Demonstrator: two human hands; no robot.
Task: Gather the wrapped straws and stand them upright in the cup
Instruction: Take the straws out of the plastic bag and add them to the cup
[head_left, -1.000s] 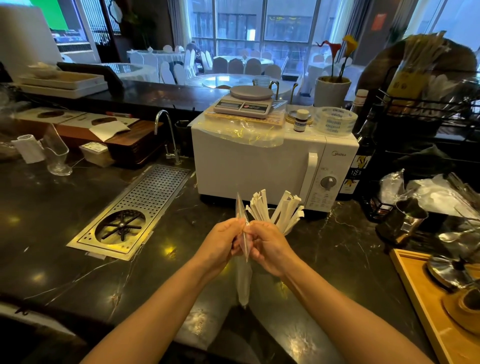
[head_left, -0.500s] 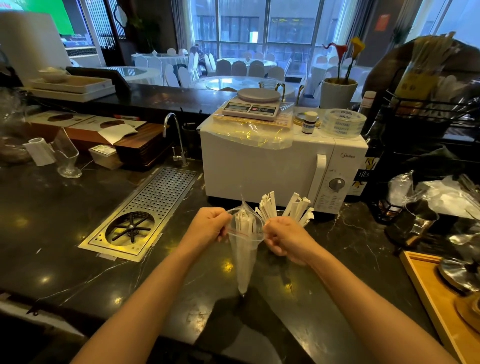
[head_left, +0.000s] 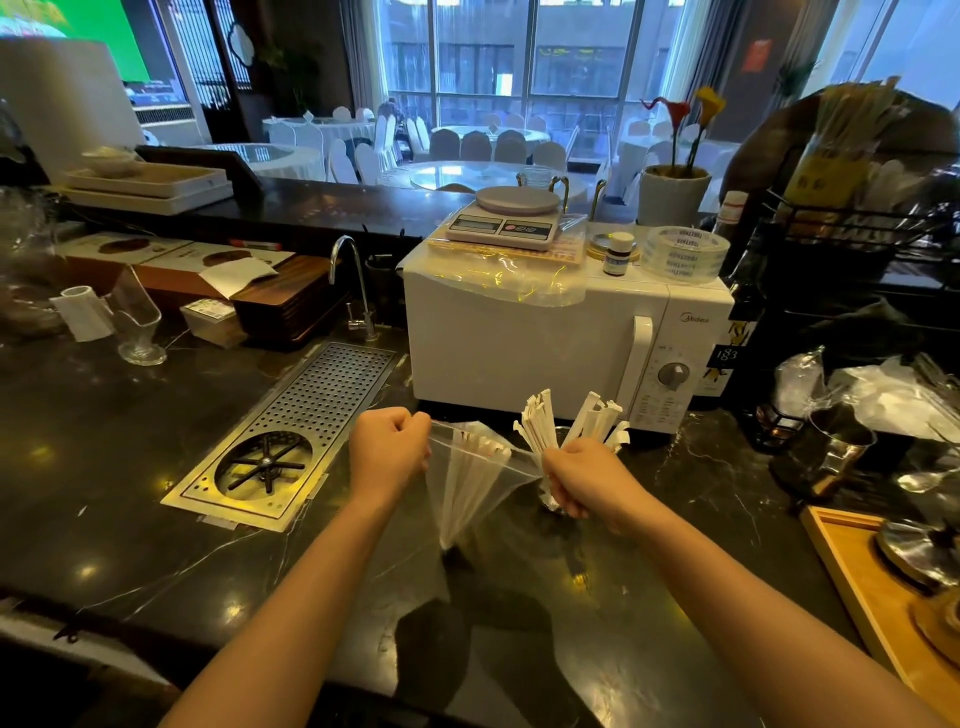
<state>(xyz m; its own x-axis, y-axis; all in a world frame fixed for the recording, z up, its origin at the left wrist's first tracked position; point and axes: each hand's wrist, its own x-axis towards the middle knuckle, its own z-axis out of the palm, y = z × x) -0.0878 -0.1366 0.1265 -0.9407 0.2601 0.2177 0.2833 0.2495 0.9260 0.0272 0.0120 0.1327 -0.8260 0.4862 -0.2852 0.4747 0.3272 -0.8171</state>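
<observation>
A clear plastic bag (head_left: 470, 488) with several paper-wrapped straws (head_left: 480, 457) inside hangs over the dark counter, its mouth stretched wide. My left hand (head_left: 387, 454) is closed on the bag's left edge and my right hand (head_left: 584, 480) is closed on its right edge. Behind my right hand a clear glass cup (head_left: 551, 496) stands on the counter, mostly hidden, with several wrapped straws (head_left: 566, 421) fanning upright out of it.
A white microwave (head_left: 545, 338) with a scale on top stands just behind the cup. A metal rinser tray (head_left: 291, 431) is set into the counter at left. A steel pitcher (head_left: 826, 457) and a wooden tray (head_left: 872, 587) sit at right.
My hands, pressed together on the bag a second ago, have pulled apart sideways. The bag's mouth has opened wide.
</observation>
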